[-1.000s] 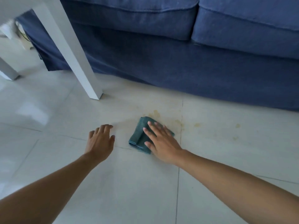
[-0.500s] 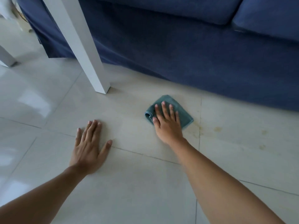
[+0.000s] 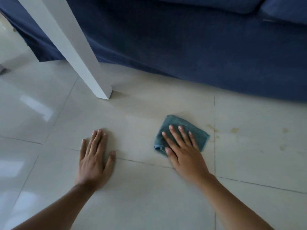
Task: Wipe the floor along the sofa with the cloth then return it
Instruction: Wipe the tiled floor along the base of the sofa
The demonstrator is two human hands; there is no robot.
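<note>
Dragged the cloth (image 3: 196,131) back toward me, away from the sofa (image 3: 199,47). It's a diamond now, corner pointing at the sofa. Right hand (image 3: 184,153) flat on it, left hand (image 3: 94,158) flat on the floor (image 3: 149,196), neither grip closed.

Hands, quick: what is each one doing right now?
Left hand: open, flat on the floor, holding nothing.
Right hand: open, fingers spread, pressing the cloth flat, not gripping it.
</note>
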